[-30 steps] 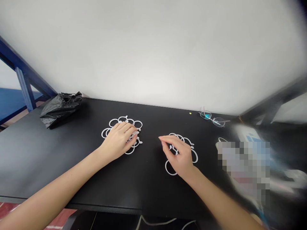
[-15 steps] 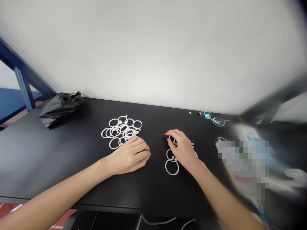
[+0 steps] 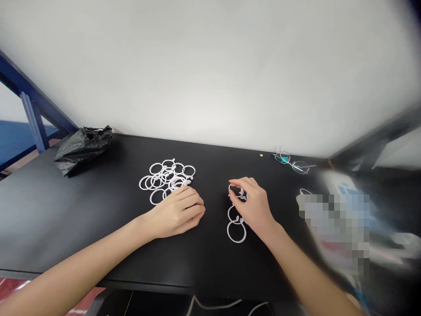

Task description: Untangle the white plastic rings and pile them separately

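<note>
My right hand [image 3: 252, 201] has its thumb and forefinger at opposite edges of a white plastic ring [image 3: 230, 188], gripping it just above the black table. Part of that ring is behind the fingers. More white rings with small tabs, among them a front ring [image 3: 228, 235], lie under and in front of this hand. To the left, my left hand [image 3: 179, 211] rests with curled fingers at the near edge of a loose pile of white rings [image 3: 158, 189]. Its fingertips are turned down, so whatever they hold, if anything, is hidden.
A crumpled black plastic bag [image 3: 82, 147] sits at the back left of the black table [image 3: 125, 250]. Eyeglasses [image 3: 291, 163] lie at the back right. Blurred white and blue packaging [image 3: 344, 184] is at the right. Behind the table rises a pale wall [image 3: 204, 79].
My right hand has shifted slightly, and a ring now shows between its thumb and forefinger. Rings that showed on its right side are out of sight. The left hand has barely moved.
</note>
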The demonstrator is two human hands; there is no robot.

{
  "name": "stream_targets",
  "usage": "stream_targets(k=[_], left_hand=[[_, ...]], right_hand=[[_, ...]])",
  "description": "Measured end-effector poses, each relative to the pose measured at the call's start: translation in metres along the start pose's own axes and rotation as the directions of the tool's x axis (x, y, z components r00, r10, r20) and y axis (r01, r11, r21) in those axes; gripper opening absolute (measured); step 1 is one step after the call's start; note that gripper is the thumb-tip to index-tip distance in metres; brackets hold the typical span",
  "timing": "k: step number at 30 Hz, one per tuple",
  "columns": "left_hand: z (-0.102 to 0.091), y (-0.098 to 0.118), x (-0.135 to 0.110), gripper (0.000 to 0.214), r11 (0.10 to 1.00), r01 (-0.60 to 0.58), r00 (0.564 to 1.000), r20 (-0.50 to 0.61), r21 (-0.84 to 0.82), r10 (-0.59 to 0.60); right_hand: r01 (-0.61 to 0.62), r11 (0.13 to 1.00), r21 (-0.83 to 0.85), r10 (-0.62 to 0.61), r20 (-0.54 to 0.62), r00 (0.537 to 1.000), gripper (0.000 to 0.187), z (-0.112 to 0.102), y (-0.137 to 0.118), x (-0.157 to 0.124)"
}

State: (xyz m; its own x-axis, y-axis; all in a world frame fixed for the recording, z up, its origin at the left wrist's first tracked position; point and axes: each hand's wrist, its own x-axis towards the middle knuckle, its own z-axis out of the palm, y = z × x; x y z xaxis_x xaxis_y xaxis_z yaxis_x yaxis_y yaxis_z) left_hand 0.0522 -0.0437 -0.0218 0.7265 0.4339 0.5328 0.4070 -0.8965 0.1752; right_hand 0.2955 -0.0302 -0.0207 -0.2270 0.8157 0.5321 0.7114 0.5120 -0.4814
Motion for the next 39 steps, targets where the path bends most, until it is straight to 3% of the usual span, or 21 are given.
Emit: stream_targets(k=[3,6,8,12,15,19,24,28,32,35,39], left_hand=[[0.0,0.001,0.0,0.009,1.0,0.002,1.0,-0.012,-0.004,-0.002],[-0.001,0.003,0.0,0.015,0.999,0.035,0.998,-0.056,-0.028,-0.036],[-0.001,0.005,-0.001,0.031,0.996,0.072,0.991,-0.111,-0.052,-0.077],[0.001,0.009,-0.002,0.061,0.988,0.138,0.978,-0.15,-0.069,-0.147],[0.003,0.011,-0.001,0.048,0.99,0.134,0.98,-0.142,-0.053,-0.14],[0.002,0.009,0.002,0.024,0.992,0.097,0.977,-0.181,-0.084,-0.111],[0.001,0.009,0.002,0.016,0.947,0.176,0.965,-0.144,-0.27,-0.22],[0.0,0.01,0.003,0.013,0.838,0.317,0.925,-0.052,-0.444,-0.377],[-0.002,0.008,0.005,0.013,0.744,0.41,0.868,-0.026,-0.527,-0.496],[-0.004,0.006,0.006,0.015,0.644,0.48,0.817,0.036,-0.595,-0.575],[-0.007,0.005,0.008,0.017,0.555,0.506,0.775,0.066,-0.661,-0.628]], right_hand=[[0.11,0.994,0.022,-0.106,-0.156,0.982,0.027,-0.003,-0.007,0.001],[0.283,0.955,0.089,-0.236,-0.349,0.907,0.032,-0.007,-0.018,0.0],[0.346,0.911,0.223,-0.249,-0.37,0.895,0.035,-0.008,-0.026,-0.002],[0.206,0.791,0.576,-0.145,-0.152,0.978,0.029,-0.002,-0.04,-0.01],[0.039,0.669,0.743,-0.073,0.013,0.997,0.024,0.004,-0.047,-0.013],[-0.161,0.486,0.859,0.046,0.159,0.986,0.021,0.006,-0.05,-0.013],[-0.257,0.371,0.892,0.095,0.239,0.966,0.013,0.006,-0.048,-0.013],[-0.226,0.409,0.884,0.058,0.222,0.973,0.022,0.005,-0.047,-0.014],[-0.086,0.614,0.784,0.0,0.109,0.994,0.029,0.006,-0.045,-0.015],[-0.041,0.741,0.67,0.034,0.024,0.999,0.026,0.009,-0.042,-0.016],[-0.062,0.778,0.625,0.084,-0.006,0.996,0.013,0.012,-0.041,-0.016]])
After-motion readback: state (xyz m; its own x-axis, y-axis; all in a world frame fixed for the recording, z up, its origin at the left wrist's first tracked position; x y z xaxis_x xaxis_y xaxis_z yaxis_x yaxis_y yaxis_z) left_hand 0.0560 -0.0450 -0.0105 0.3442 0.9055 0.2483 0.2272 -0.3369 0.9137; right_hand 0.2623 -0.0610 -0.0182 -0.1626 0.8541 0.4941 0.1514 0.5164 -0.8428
